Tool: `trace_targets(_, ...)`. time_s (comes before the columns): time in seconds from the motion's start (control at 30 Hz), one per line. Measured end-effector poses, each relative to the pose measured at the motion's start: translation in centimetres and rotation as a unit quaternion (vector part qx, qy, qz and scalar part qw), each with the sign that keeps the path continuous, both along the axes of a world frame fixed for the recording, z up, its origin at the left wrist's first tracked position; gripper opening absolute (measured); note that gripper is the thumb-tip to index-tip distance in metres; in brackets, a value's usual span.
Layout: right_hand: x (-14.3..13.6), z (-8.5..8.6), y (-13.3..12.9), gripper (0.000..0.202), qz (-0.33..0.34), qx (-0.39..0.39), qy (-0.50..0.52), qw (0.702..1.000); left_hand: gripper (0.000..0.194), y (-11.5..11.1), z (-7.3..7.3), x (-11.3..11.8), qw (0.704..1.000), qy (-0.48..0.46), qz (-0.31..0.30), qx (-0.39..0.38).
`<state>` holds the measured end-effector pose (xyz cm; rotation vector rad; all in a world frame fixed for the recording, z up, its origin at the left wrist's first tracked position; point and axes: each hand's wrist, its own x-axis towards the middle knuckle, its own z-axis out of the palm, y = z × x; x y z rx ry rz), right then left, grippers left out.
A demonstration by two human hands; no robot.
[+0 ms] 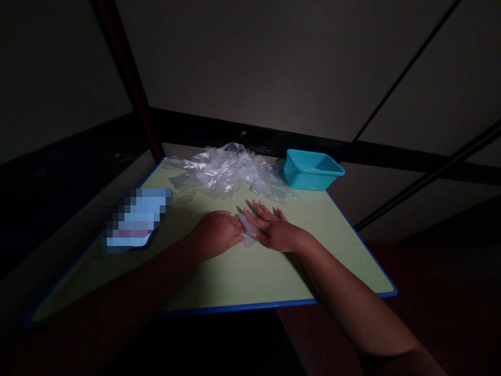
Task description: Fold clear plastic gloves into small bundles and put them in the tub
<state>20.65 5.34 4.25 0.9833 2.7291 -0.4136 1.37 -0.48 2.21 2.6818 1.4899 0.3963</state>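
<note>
A small folded clear plastic bag (250, 227) lies on the table between my two hands. My left hand (219, 233) is closed at the bag's left edge, its fingertips pressed onto the plastic. From the right, my right hand (274, 227) lies flat across part of the bag with its fingers spread, covering the bag's right side. Just beyond my hands spreads a loose pile of crinkled clear plastic bags (227, 169).
The light green table (242, 282) has a blue edge. A turquoise plastic basket (309, 179) stands at its back right corner. On the left lies a phone (139, 216) with its lit screen blurred out. A wall rises behind the table.
</note>
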Motion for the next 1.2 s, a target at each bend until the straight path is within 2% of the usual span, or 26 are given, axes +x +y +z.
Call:
trace_targets(0.1,0.1,-0.2,-0.1,0.064,0.015,-0.002,0.003,1.000,0.018,-0.1,0.5,0.1,1.000,0.026,0.014,0.010)
trace_targets(0.27,0.3,-0.5,0.0,0.064,0.021,0.009,0.008,1.000,0.020,-0.3,0.8,0.1,0.996,0.000,0.083,0.034)
trace_targets(0.4,0.2,-0.6,-0.2,0.065,0.015,0.022,0.019,0.999,0.031,0.0,-0.3,-0.4,0.993,-0.023,0.104,0.043)
trace_targets(0.6,-0.1,-0.7,-0.5,0.063,0.027,0.011,0.025,0.999,0.046,0.5,-1.7,-1.0,0.982,-0.036,0.174,0.056)
trace_targets(0.97,-0.3,-0.6,-0.5,0.061,0.026,-0.006,0.017,0.999,0.056,0.8,-1.5,-0.9,0.980,-0.059,0.180,0.054)
trace_targets(1.2,-0.3,-0.5,-0.6,0.071,0.014,-0.016,0.003,1.000,0.043,1.4,-2.7,-1.1,0.981,-0.116,0.150,0.040)
